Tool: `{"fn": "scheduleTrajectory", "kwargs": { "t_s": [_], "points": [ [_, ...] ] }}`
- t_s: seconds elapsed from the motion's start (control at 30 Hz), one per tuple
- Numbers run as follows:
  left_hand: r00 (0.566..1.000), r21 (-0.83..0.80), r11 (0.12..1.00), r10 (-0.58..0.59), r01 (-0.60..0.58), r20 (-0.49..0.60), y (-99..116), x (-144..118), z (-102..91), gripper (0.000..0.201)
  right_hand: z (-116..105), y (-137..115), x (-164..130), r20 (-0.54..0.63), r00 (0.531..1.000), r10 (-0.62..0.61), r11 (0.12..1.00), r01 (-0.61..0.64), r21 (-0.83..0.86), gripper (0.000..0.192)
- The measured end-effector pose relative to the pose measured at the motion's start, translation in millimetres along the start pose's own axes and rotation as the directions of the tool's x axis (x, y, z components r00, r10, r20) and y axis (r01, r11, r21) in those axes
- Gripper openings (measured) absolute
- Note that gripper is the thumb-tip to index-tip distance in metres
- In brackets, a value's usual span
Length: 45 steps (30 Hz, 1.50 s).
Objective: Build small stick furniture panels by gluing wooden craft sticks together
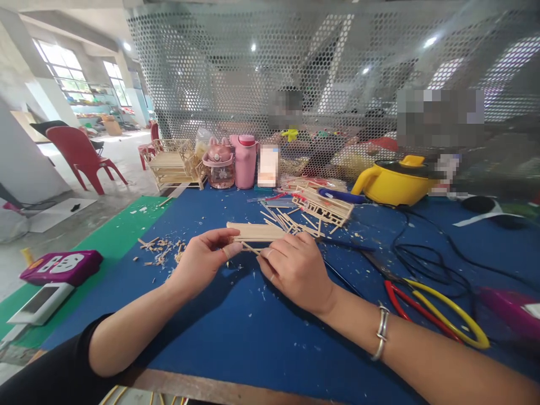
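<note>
Both hands meet at mid-table over the blue mat (236,332): the left hand (202,261) and right hand (295,267) each pinch an end of a flat bundle of wooden sticks (255,232). Loose sticks (291,222) lie just beyond, with a yellow kettle (392,183) far right.

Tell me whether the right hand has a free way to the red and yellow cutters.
Probably yes: the cutters lie on open blue cloth beside the right hand, but it holds the sticks.

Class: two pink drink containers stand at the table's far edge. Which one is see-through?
The short bottle with rabbit ears: its lower body is clear. The taller flask to its right is solid pink.
</note>
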<state>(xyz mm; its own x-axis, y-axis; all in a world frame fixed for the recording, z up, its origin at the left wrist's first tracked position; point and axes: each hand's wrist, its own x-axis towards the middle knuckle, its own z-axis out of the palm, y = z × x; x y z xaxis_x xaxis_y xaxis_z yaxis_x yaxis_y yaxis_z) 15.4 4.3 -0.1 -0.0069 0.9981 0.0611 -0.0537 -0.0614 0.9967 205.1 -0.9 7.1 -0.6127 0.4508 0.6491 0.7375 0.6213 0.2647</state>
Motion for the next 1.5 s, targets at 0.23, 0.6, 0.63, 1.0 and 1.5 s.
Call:
{"fn": "scheduleTrajectory", "kwargs": {
  "t_s": [0.23, 0.6, 0.63, 1.0, 1.5],
  "points": [
    [0.994, -0.167, 0.98, -0.106, 0.103, -0.008, 1.6, 6.9, -7.2, 0.041, -3.7, 20.5, -2.3, -0.102, 0.993, 0.067, 0.985, -0.049, 0.165, 0.013],
    [0.982, -0.29, 0.942, -0.184, 0.167, -0.035, 3.1, 11.8, -5.9, 0.036, -3.3, 33.8, 8.7, -0.023, 0.999, 0.048, 0.973, -0.042, 0.226, 0.016],
    [0.981, -0.296, 0.94, -0.189, 0.171, -0.032, 3.2, 11.8, -6.0, 0.036, -3.3, 35.1, 12.1, -0.008, 1.0, 0.014, 0.976, -0.012, 0.216, 0.015],
    [0.987, -0.209, 0.966, -0.159, 0.152, -0.016, -0.1, 13.3, -6.2, 0.037, 23.1, 29.7, 16.3, -0.194, 0.98, 0.035, 0.988, -0.005, 0.157, 0.01],
    [0.996, -0.016, 0.997, -0.073, 0.073, -0.051, -4.7, 13.8, -7.4, 0.041, 36.6, 26.0, 10.4, -0.229, 0.973, 0.032, 0.996, -0.012, 0.089, 0.012]
  ]
}}
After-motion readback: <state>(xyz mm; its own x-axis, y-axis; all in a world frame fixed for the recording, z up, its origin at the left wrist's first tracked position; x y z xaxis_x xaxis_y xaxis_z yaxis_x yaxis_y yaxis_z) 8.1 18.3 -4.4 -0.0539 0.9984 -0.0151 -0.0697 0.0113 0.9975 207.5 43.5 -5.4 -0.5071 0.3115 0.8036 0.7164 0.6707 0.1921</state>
